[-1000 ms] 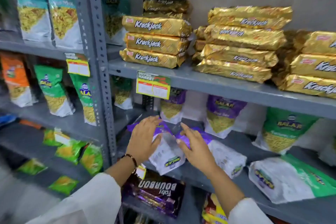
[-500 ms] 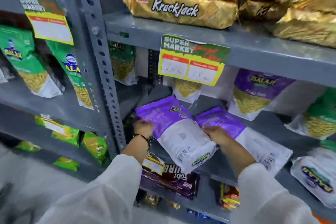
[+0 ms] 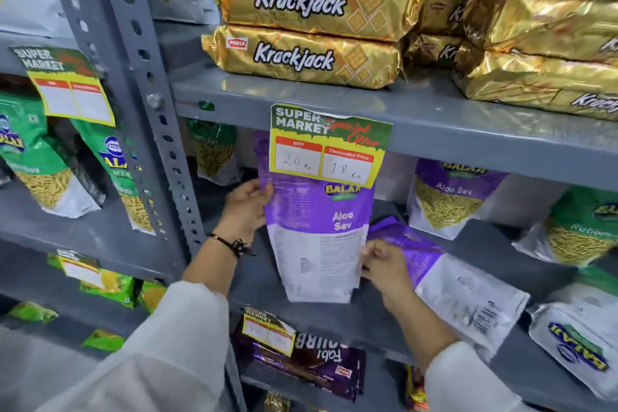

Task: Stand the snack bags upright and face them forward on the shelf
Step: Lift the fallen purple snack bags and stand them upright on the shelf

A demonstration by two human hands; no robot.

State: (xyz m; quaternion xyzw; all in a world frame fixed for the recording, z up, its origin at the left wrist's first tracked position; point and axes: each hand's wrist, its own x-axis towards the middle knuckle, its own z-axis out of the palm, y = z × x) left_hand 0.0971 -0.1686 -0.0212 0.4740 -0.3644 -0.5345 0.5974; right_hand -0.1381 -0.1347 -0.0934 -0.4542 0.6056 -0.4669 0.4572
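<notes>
two hands hold one purple aloo sev bag (image 3: 317,244) upright over the middle shelf (image 3: 334,318). the left hand (image 3: 245,209) pinches the bag's upper left edge between thumb and fingers; a dark bracelet (image 3: 230,244) sits on that wrist. the right hand (image 3: 384,267) grips the bag's lower right edge, fingers curled onto it. the side facing the camera carries fine print on its white lower half, and its top tucks behind the price tag (image 3: 329,145) hanging from the shelf above the hands.

just beyond the right hand, touching it, a second purple bag (image 3: 451,281) lies flat on the same shelf, barcode side up. farther right of that hand another flat bag (image 3: 578,341) lies with its logo upside down. up and right of the right hand a purple bag (image 3: 451,201) and a green bag (image 3: 582,231) stand leaning back at the rear. above both hands gold krackjack packs (image 3: 307,57) are stacked.
</notes>
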